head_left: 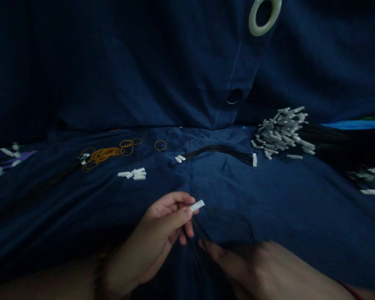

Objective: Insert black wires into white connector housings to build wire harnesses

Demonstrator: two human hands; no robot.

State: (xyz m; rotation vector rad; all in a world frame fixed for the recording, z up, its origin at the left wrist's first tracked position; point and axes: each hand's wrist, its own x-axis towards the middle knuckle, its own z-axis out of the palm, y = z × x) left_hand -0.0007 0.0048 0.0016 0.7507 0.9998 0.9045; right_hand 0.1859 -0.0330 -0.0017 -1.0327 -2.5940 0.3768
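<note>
Between the thumb and fingers of my left hand (168, 223) is a small white connector (197, 205), its body tilted up to the right. Thin black wires (196, 227) run down from it toward me, and a stray one trails to the right. My right hand (250, 264) is lower and to the right, its fingers closed at the wires; its fingertips are dark and partly hidden. Beyond both hands lies a finished-looking bundle of black wires (220, 148) with a white connector at its right end and several small white housings at its left end.
Loose white housings (133, 173) lie left of centre, near a pile of orange rubber bands (104, 156). A large heap of white-tipped wires (283, 133) sits at the right. More wire ends (11, 154) are at far left. Dark blue cloth (162, 100) hangs behind and covers the surface.
</note>
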